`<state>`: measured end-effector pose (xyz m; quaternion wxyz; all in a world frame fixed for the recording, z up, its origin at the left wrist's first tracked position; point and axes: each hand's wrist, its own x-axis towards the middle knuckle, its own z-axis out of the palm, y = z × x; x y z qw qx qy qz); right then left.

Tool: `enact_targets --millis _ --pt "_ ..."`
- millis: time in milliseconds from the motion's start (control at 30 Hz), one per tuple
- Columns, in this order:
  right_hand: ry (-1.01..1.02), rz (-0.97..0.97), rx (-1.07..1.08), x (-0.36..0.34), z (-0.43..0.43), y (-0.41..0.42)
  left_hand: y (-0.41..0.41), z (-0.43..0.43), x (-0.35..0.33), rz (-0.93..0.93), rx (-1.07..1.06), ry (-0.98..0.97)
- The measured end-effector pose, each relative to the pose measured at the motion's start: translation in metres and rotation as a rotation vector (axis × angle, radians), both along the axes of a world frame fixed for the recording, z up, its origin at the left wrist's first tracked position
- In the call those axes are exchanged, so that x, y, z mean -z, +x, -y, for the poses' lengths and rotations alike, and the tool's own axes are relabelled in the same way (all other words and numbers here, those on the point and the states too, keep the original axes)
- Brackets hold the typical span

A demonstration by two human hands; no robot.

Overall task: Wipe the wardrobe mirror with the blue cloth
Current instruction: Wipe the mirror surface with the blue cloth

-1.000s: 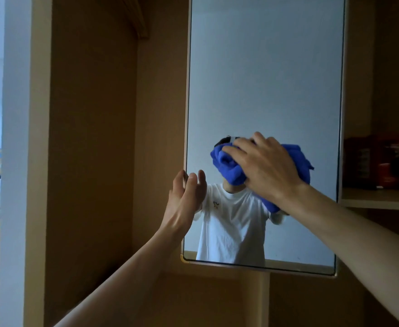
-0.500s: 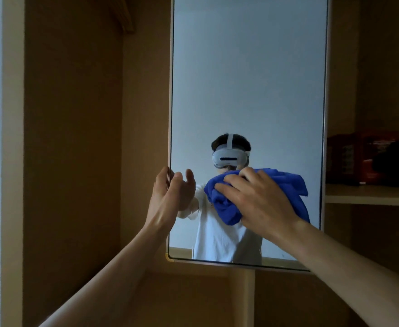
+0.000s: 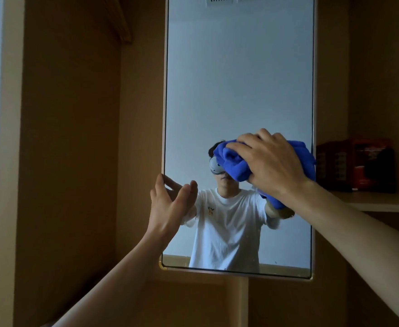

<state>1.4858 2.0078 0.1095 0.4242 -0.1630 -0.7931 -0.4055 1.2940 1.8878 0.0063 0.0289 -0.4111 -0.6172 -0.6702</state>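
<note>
Both hands are up at the glass. The right hand grips the bunched blue cloth, fingers curled over it, and presses it flat against the mirror, close to the right edge and about halfway up the visible pane. Half a second ago the cloth sat lower, under the reflected headset; now it has climbed and covers most of that headset, with one end hanging below the wrist. The left hand holds nothing: fingers straight and loosely spread, fingertips at the mirror's left edge, at much the same spot as before, though the thumb now stands wider from the palm.

Brown panels of the wardrobe fill the left side and run under the mirror. The mirror hangs upright, and its lower edge sits further down the view than it did earlier. It reflects a person in a white T-shirt and, at the very top, a ceiling vent.

To the right, an open compartment has a shelf, and on it stands a dark red box, just beside the mirror's frame. A dark shape lies against the box's right half; I cannot tell what it is. A small yellow corner cap sits at the mirror's lower left corner.
</note>
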Motion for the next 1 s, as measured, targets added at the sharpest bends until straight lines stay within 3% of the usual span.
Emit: enact_targets --millis 400,567,833,1000 --pt "-0.037 0.074 -0.127 0.096 -0.015 0.017 0.009 -0.004 0.001 0.007 -0.053 -0.019" --pt "-0.030 0.070 -0.147 0.080 -0.017 0.024 0.009 -0.001 -0.001 -0.007 -0.044 -0.047" --pt "-0.065 -0.094 -0.052 0.005 -0.025 0.049 0.010 0.002 0.000 -0.033 -0.037 -0.082" --pt "-0.117 -0.120 -0.104 0.026 -0.030 0.054 0.013 0.003 0.001 -0.059 -0.055 -0.074"
